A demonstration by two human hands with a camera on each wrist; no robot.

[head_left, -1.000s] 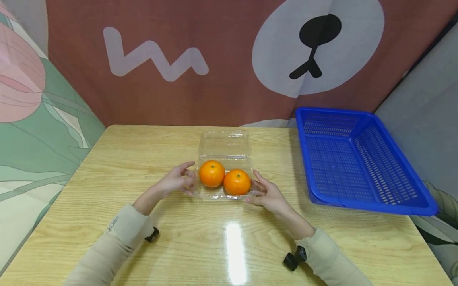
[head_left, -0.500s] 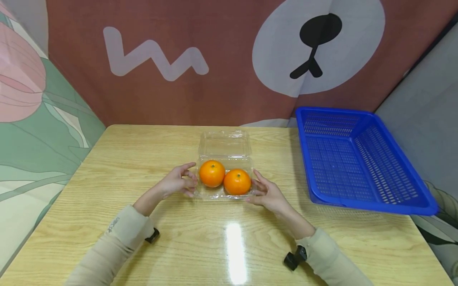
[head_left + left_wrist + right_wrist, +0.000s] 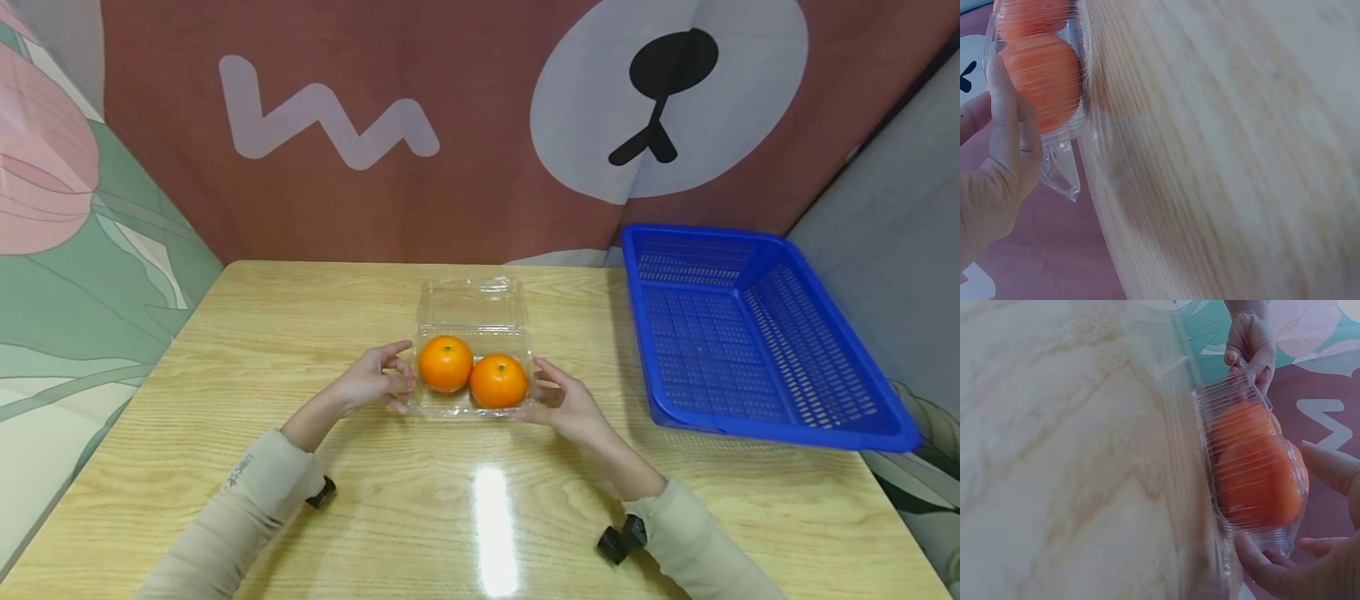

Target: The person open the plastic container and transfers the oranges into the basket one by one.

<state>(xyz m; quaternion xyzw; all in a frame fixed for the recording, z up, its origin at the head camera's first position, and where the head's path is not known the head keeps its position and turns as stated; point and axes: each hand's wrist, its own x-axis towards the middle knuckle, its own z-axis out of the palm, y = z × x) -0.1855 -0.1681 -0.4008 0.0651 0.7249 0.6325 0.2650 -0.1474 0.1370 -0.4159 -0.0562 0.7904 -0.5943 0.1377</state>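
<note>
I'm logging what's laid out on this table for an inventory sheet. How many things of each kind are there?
Oranges: 2 (second one)
Clear plastic clamshell box: 1, lid open, both oranges inside
Blue basket: 1
Total: 4 things on the table

Beige long sleeves (image 3: 247, 500), black wrist cameras (image 3: 621, 539), bare hands (image 3: 371, 382).

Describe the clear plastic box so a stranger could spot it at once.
On the light wooden table, look to the middle, left of the big blue basket. The clear plastic box sits between the left hand and right hand. It alone is see-through, lid open, with two oranges inside.
</note>
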